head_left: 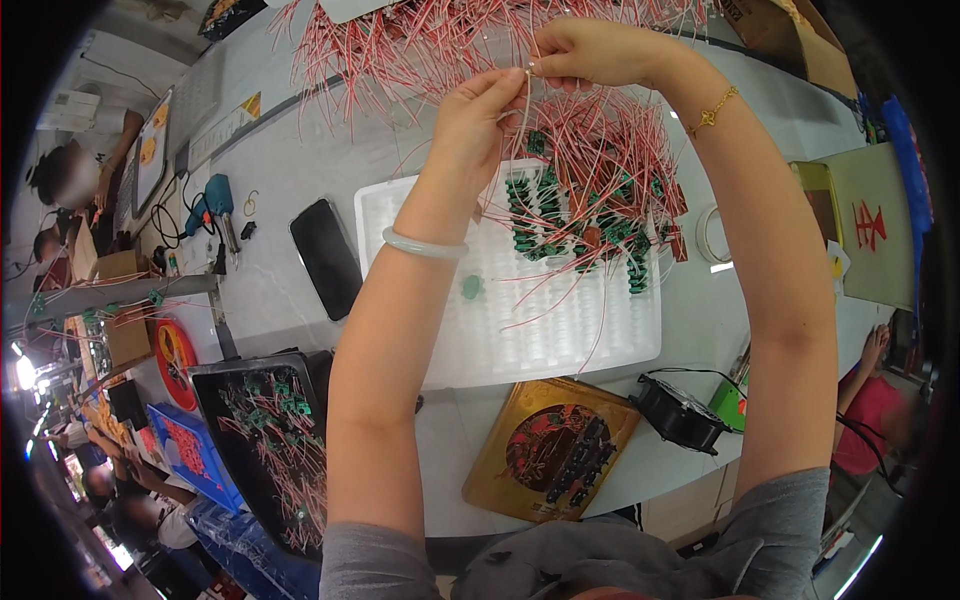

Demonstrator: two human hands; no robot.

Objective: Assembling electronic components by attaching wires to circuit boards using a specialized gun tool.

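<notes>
Both my arms reach to the far side of the table, where the fingertips nearly meet. My left hand point(475, 120) pinches a thin pale wire point(527, 98) that hangs down below the fingers. Close beside it, my right hand point(590, 55) is closed in a pinch at the wire's upper end; the tiny piece between its fingers is too small to make out. Below the hands stands a white ribbed tray point(520, 330) holding rows of green circuit boards point(540, 215) with red and white wires point(620, 150). A larger heap of such wires point(400, 50) lies behind.
A phone point(325, 258) and a blue-handled tool point(218, 200) lie left. Nearer are a black bin point(207, 400) of wired boards, a gold tin point(490, 470) bearing dark parts, and a black fan point(680, 412). A tape roll point(712, 235) sits right. Other people sit at both sides.
</notes>
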